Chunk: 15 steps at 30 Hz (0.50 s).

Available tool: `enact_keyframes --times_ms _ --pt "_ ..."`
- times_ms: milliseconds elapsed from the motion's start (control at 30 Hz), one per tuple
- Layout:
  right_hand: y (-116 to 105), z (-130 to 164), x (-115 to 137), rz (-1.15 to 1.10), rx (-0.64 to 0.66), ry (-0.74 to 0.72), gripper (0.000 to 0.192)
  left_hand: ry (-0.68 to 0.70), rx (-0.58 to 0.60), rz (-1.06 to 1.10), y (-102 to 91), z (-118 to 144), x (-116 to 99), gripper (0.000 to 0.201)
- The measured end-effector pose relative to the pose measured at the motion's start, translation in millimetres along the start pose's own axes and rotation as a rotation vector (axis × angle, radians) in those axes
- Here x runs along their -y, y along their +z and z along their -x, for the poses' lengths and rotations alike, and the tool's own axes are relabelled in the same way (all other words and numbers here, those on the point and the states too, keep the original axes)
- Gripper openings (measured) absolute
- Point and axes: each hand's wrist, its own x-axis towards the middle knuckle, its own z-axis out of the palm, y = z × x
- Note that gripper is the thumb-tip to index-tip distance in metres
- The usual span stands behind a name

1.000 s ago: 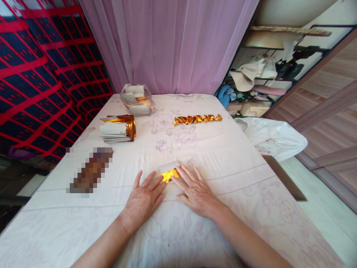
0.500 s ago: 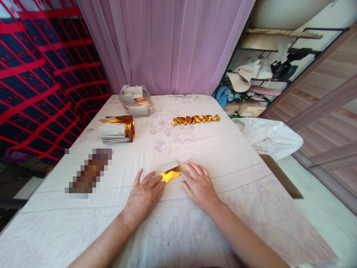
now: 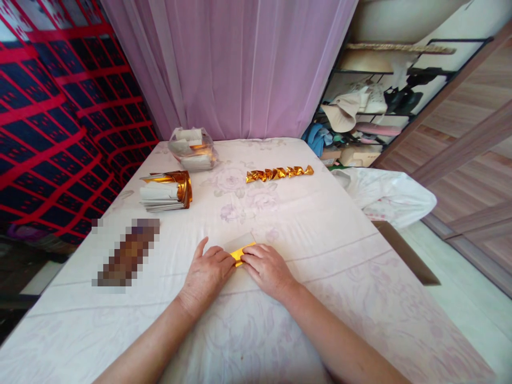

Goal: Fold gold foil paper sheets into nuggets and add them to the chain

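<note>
A small sheet of paper with a gold foil face lies on the white flowered cloth near the front middle. My left hand and my right hand meet over it, fingers curled, pinching its near edge from both sides. Most of the sheet is hidden under my fingers; only a pale flap and a strip of gold show.
A row of folded gold foil pieces lies farther back. A stack of gold-backed paper sheets sits at the left, and a clear bag of paper behind it. A blurred brown object lies front left. A cluttered shelf stands right.
My hands lay flat on the sheet with fingers spread; now the fingers have curled in and come together on its near edge, covering most of the gold.
</note>
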Motion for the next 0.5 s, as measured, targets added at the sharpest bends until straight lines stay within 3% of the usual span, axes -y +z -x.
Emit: enact_keyframes --times_ms 200,500 --pt "1.7 -0.7 2.9 -0.001 -0.043 -0.018 0.017 0.059 -0.054 -0.075 4.3 0.5 -1.3 0.023" --pt "3.7 -5.6 7.2 0.02 -0.027 0.076 0.016 -0.033 -0.077 0.076 6.9 3.5 1.2 0.018"
